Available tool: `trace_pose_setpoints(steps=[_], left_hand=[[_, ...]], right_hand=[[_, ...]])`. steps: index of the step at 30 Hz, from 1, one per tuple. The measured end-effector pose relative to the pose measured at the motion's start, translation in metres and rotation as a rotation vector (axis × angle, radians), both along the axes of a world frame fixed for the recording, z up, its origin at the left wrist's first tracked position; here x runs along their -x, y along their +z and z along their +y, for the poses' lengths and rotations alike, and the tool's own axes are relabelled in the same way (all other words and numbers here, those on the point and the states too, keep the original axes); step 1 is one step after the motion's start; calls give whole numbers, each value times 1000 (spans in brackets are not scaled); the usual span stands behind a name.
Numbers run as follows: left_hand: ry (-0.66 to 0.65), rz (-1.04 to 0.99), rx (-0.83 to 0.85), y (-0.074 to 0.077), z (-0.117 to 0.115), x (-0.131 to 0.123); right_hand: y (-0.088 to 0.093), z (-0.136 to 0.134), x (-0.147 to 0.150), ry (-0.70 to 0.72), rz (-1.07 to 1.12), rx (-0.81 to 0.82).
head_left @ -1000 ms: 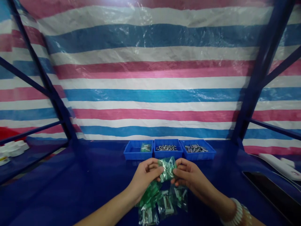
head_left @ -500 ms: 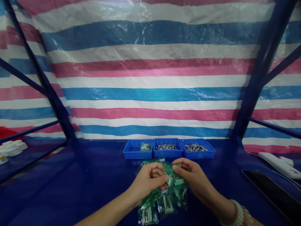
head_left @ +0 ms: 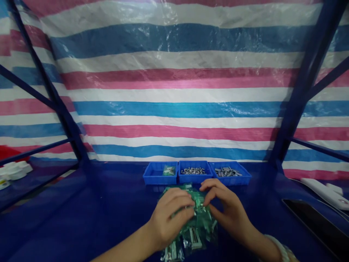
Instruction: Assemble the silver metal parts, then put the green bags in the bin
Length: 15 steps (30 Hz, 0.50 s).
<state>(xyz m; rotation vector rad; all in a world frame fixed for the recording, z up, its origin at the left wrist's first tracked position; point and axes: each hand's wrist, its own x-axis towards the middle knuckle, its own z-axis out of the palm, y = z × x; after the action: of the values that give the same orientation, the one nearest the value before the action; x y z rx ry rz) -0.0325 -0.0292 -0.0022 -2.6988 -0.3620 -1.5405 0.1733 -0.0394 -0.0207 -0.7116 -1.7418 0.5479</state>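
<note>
A pile of small clear bags [head_left: 195, 238] with a green tint lies on the table, with pale and metal parts inside. My left hand [head_left: 173, 214] is curled over the pile from the left, thumb and fingers closed on the edge of a green plastic bag [head_left: 199, 199]. From the other side my right hand [head_left: 225, 205] grips the same bag between thumb and a bent finger, its index finger raised. Slight blur softens the fingertips, and the left hand hides part of the pile.
Behind the pile stand three blue trays: the left tray [head_left: 152, 179] with a bag of parts, the middle tray [head_left: 195, 179] with small metal pieces, the right tray [head_left: 231, 180] with longer ones. A dark phone-like slab [head_left: 313, 222] and a white power strip [head_left: 324, 193] lie right.
My left hand has turned over, its back now showing and its fingers covering more of the bag. My right hand has shifted slightly, with its index finger lifted off the bag.
</note>
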Motion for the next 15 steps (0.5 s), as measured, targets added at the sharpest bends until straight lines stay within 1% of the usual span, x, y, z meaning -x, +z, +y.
trace_pose_setpoints(steps=[1, 2, 3, 4, 5, 7, 9, 11, 13, 15], left_hand=[[-22, 21, -137, 0, -1, 2], [-35, 33, -241, 1, -2, 4], [-43, 34, -312, 1, -2, 5], [-42, 34, -338, 2, -3, 6], [-23, 31, -314, 2, -4, 7], [32, 70, -139, 1, -7, 5], [116, 83, 130, 0, -10, 2], [187, 32, 389, -1, -10, -2], [244, -72, 599, 1, -3, -3], [297, -164, 730, 7, 15, 3]], right_hand=[[1, -3, -1, -53, -52, -135], [2, -5, -1, -98, -92, -239], [3, -7, -2, -131, -117, -308], [4, -8, -3, -152, -131, -342], [5, -9, -3, -158, -139, -339], [5, -9, -3, -118, -126, -244], [4, -7, -3, -53, -76, -72], [3, -4, -1, -26, -8, 103], [1, 1, 0, -35, 67, 242], [0, 6, 0, -54, 151, 326]])
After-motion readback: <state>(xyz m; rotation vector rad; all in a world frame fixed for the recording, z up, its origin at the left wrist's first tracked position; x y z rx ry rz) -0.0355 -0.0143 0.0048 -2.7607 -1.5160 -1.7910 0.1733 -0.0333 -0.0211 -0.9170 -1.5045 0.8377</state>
